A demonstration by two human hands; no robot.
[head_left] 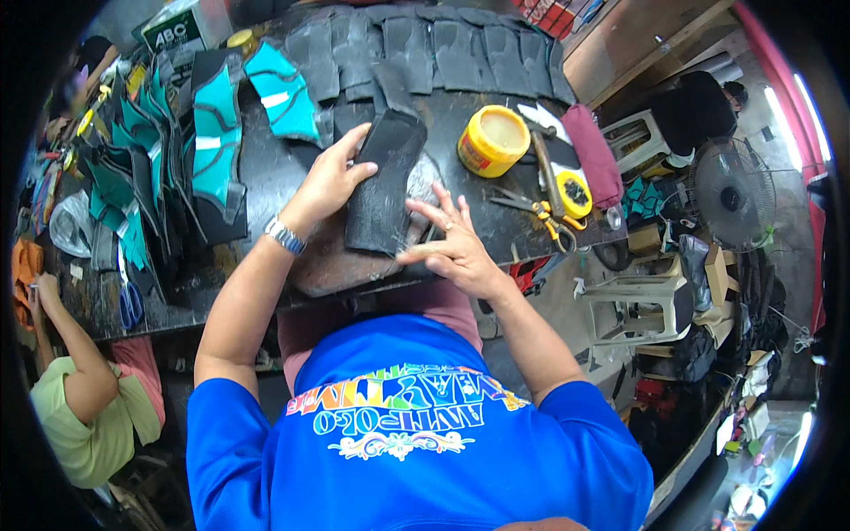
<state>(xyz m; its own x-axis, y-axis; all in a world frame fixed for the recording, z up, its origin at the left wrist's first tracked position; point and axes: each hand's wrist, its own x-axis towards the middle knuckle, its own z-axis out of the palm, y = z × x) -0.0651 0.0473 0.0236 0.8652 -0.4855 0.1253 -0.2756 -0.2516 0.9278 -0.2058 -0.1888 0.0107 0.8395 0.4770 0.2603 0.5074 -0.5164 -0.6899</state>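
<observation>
A black padded panel (382,190), long and slightly curved, lies at the table's near edge over a brown, worn board (341,265). My left hand (332,181) grips its left side, the thumb on top and the other fingers along the edge. By the panel's lower right corner is my right hand (460,243), fingers spread and nothing held in them. Thin pale strands show near those fingertips; whether they touch the panel I cannot tell. Under the panel's right side a light, mottled patch (423,181) partly shows.
Right of my hands are a yellow tub (493,142), a hammer (546,173), scissors (542,215) and a yellow roll (575,195). Black panels (456,53) line the back. Teal-and-black pieces (217,142) stand at left, near a co-worker (84,389). A fan (733,195) stands right.
</observation>
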